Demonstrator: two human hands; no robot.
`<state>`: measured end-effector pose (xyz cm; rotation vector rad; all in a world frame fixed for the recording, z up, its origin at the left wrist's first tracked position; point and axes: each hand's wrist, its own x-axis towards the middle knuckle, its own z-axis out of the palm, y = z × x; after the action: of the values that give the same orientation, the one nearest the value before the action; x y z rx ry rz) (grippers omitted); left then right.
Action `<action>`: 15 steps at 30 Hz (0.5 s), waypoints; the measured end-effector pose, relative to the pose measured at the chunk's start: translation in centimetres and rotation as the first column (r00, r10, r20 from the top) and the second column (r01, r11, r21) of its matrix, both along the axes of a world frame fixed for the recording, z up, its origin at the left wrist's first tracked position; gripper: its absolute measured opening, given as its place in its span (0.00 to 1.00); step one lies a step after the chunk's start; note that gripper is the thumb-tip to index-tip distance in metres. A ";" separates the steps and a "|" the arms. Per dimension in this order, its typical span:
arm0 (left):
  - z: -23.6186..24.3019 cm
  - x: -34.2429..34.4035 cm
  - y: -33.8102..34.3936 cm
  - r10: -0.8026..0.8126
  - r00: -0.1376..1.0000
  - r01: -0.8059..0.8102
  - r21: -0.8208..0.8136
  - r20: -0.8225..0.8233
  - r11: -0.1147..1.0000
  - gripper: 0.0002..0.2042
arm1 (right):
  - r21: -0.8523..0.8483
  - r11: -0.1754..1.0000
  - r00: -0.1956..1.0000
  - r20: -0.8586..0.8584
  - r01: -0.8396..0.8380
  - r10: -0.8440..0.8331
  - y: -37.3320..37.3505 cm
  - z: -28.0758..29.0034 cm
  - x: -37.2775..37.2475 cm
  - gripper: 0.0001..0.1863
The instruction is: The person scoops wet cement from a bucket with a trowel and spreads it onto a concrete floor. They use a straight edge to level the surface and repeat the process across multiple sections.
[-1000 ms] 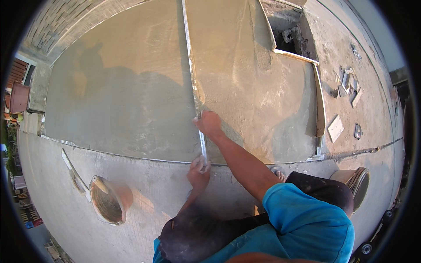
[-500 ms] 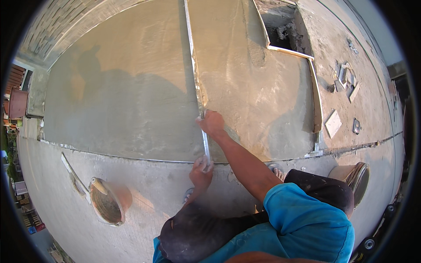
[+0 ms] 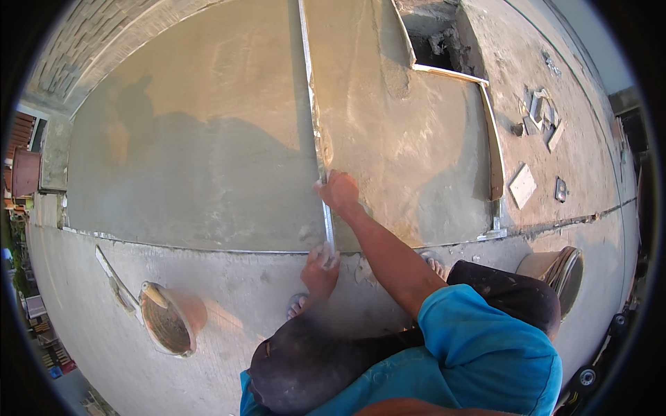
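Note:
A long, narrow metal straightedge lies across smooth grey wet concrete, running away from me to the far edge of the view. At its near end my left hand is closed around the bar, close to the slab's front edge. Farther along, my right hand grips the same bar with the fingers wrapped over it. Both hands look dusted with cement. A rough ridge of mortar shows along the bar's right side, just beyond the right hand.
A bucket with a tool handle inside stands left, beside a long flat tool. More buckets are at my right. Form boards border the slab near a dark pit. A square tile lies beyond.
The straightedge and both hands have shifted slightly right over the concrete. My grip on the bar looks the same. The whole view has turned a little.

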<state>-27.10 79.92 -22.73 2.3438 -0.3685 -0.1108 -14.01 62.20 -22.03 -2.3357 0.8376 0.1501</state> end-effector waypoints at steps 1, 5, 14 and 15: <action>-0.2 0.0 -0.1 -0.008 1.000 0.008 0.007 0.007 1.000 0.17 | -0.006 1.000 1.000 0.006 -0.001 0.001 -0.2 -0.2 -0.1 0.25; -0.1 -0.4 -0.2 -0.020 1.000 0.021 0.053 -0.009 0.998 0.17 | 0.034 0.999 1.000 -0.002 0.010 -0.010 -0.6 0.5 -0.8 0.25; -0.3 -1.2 -1.7 -0.056 0.998 0.056 -0.001 0.016 0.998 0.16 | -0.024 1.000 1.000 -0.013 0.016 -0.016 -1.9 0.1 -2.0 0.26; -0.2 -1.3 -1.8 -0.050 0.999 0.050 0.003 -0.005 0.999 0.16 | -0.023 1.000 1.000 -0.023 0.016 -0.016 -2.0 0.3 -2.1 0.26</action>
<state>-28.38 78.14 -22.93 2.3373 -0.4253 -0.1409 -16.07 60.22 -21.76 -2.3522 0.8733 0.1617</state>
